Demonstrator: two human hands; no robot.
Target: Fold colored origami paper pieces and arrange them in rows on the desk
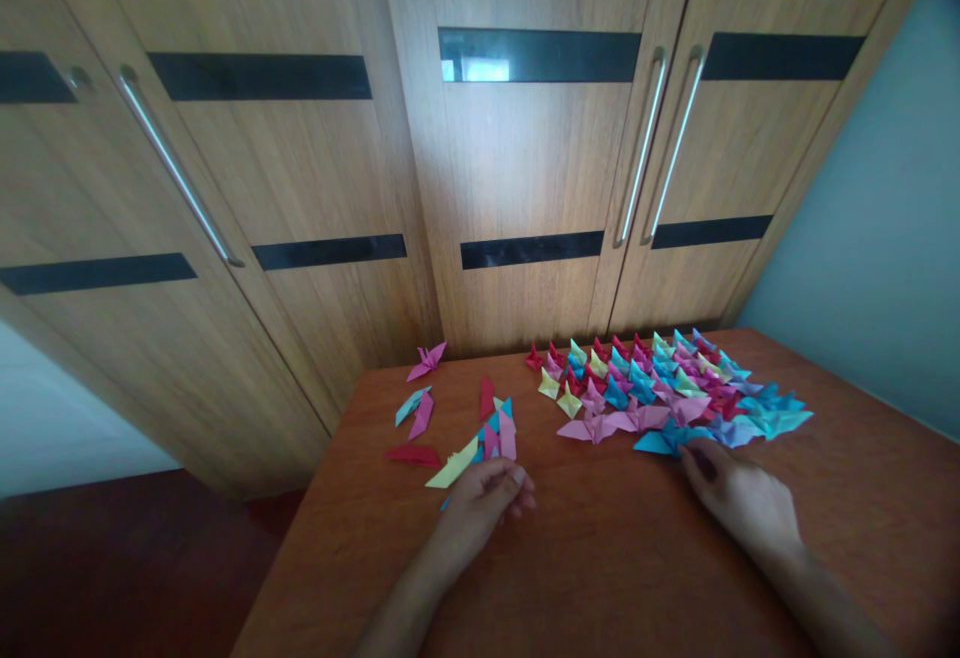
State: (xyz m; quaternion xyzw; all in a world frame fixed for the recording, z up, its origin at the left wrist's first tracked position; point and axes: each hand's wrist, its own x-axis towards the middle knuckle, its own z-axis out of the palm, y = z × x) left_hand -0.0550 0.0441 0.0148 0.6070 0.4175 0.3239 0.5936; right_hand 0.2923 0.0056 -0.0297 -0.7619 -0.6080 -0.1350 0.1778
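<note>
My right hand (739,488) pinches the near edge of a blue paper crane (664,438) in the front row of the standing cranes. Pink paper cranes (596,425) sit just left of it, and a lavender one (735,430) is to its right. Loosely curled, my left hand (484,493) hovers by the flat folded papers, thumb against the fingers, with nothing visible in it. Around that hand are a yellow folded paper (452,465), a pink folded paper (507,435) and a red folded paper (415,454); part of a blue one is hidden beneath it.
Rows of small coloured cranes (616,390) fill the back right of the wooden table (592,558). A single pink crane (427,361) sits at the back left corner, with folded pieces in front of it. Wooden cupboard doors (517,178) stand right behind the table.
</note>
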